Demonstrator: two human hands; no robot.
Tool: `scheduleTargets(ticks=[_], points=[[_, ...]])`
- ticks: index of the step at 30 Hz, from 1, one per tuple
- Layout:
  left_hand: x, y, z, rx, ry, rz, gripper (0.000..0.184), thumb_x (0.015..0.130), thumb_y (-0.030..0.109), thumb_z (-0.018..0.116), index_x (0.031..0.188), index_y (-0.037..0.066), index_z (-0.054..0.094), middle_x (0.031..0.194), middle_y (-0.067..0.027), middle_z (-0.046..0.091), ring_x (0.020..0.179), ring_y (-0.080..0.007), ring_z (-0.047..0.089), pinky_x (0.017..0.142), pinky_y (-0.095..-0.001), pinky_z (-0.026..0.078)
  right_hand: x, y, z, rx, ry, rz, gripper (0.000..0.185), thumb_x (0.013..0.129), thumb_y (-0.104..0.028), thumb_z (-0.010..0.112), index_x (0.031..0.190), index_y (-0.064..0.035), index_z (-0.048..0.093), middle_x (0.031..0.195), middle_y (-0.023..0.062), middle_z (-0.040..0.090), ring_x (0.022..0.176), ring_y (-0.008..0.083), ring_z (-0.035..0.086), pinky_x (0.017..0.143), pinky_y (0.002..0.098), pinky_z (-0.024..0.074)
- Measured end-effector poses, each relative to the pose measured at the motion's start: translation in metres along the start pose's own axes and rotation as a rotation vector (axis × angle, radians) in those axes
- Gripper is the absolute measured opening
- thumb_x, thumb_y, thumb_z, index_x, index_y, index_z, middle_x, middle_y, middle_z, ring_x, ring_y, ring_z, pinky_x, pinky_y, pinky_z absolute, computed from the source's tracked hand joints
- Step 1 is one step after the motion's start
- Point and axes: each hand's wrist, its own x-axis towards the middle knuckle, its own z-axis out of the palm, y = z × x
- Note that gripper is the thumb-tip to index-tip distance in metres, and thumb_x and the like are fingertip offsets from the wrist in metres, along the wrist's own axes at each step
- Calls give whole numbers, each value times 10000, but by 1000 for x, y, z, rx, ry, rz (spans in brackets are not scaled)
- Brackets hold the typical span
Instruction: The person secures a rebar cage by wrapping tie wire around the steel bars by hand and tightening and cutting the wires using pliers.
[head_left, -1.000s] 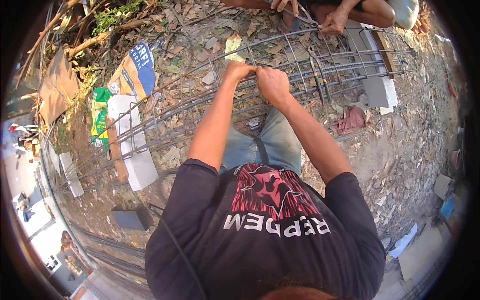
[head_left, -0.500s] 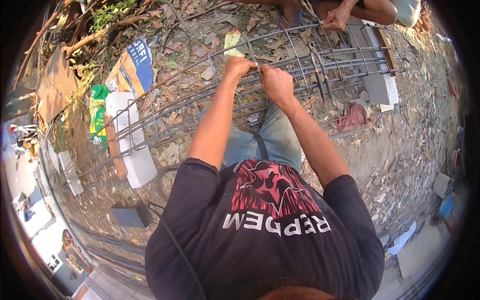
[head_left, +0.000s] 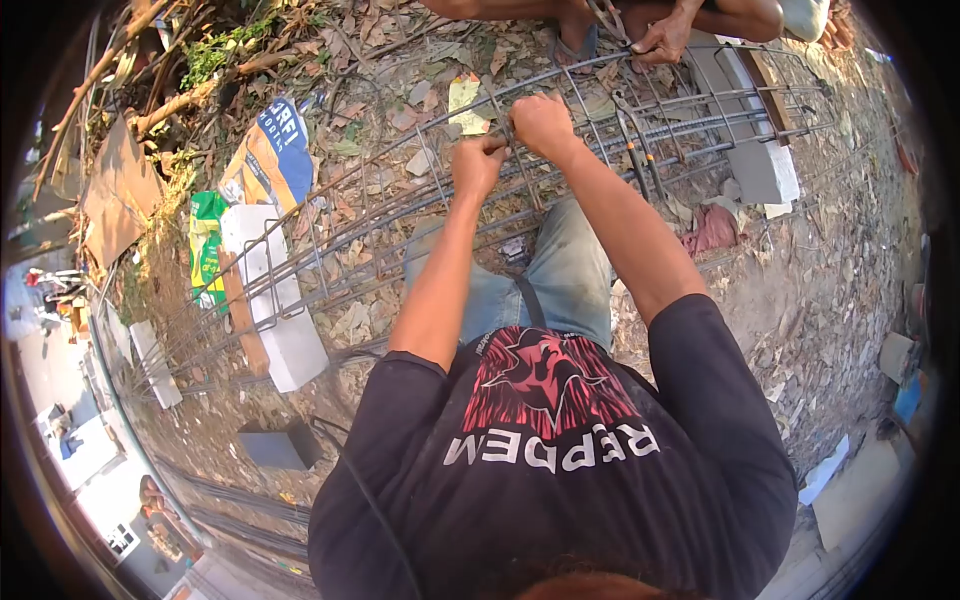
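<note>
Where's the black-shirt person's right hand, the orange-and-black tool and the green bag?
Right hand [head_left: 543, 125]: head view, on the back of the hand.
Orange-and-black tool [head_left: 649, 158]: head view, on an orange handle mark.
Green bag [head_left: 207, 243]: head view, on its printed front.

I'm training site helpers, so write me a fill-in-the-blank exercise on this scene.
1. Of the person's left hand and right hand, the one higher in the picture is the ____.
2. The handles of the cutters lying among the metal bars are black and ____.
3. The piece of paper just beyond the left hand is ____.
4. Another person's hand shows near the picture's ____ edge.

Missing words: right; orange; yellow; top.
</note>
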Motion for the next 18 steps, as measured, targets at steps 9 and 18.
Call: scheduleTargets(ticks=[9, 18], points=[[-15, 1, 1, 123, 110, 236, 193, 814, 169, 838, 968, 59, 801, 865, -174, 771, 807, -340, 750, 740, -424, 560, -41, 3, 8, 12, 242, -139, 135, 898, -262, 728, 931, -150, 797, 1056, 52, 717, 1121, 273, 618, 968, 461, 453], [-19, -11, 16, 88, 213, 283, 165, 820, 163, 827, 960, 78, 805, 849, -162, 761, 795, -343, 734, 726, -418, 546, -35, 10, 27, 79, -150, -16, 248, 989, -256, 631, 994, -40, 754, 1090, 118, 719, 1148, 339, 620, 1031, 493, 444]])
